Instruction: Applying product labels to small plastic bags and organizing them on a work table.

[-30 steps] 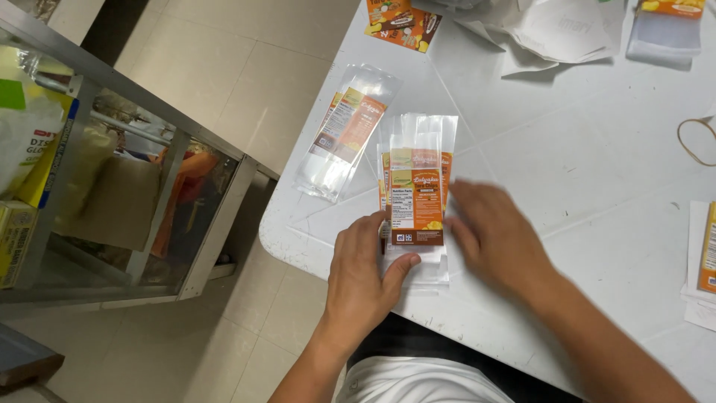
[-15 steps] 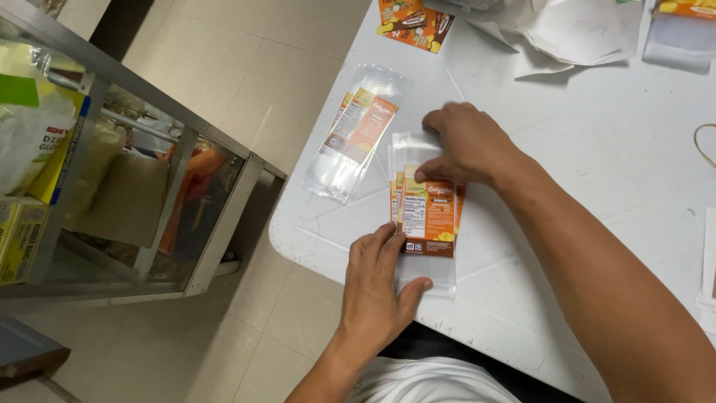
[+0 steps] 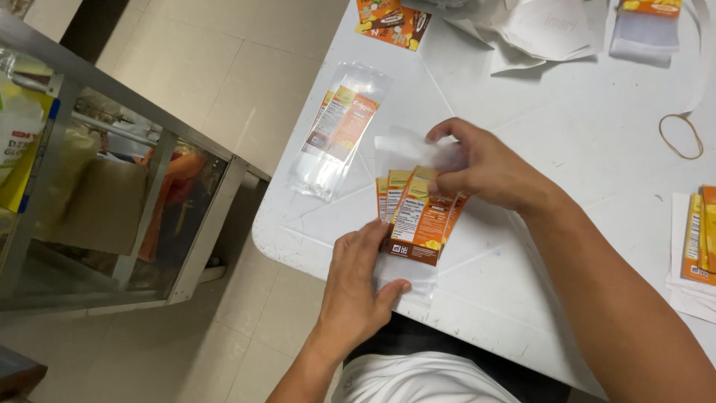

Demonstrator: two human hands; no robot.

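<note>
A white surface (image 3: pixel 597 134) over beige floor tiles, a metal rack (image 3: pixel 112 149) at nine o'clock. A filled clear sleeve (image 3: pixel 339 127) lies at eleven. The left hand (image 3: pixel 358 287) presses flat on a clear bag (image 3: pixel 406 272) to steady it — the right hand (image 3: pixel 485 168) pinches orange sachets (image 3: pixel 418 220) at its mouth.

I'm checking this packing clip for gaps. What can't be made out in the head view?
- Orange sachets in the clear plastic sleeve: exact count; they overlap and the right hand covers their tops.
- Sleeve's lower end: under the left hand.
- Orange packet stack: cut off by the right edge.
- Metal shelf's contents: blurred.
</note>
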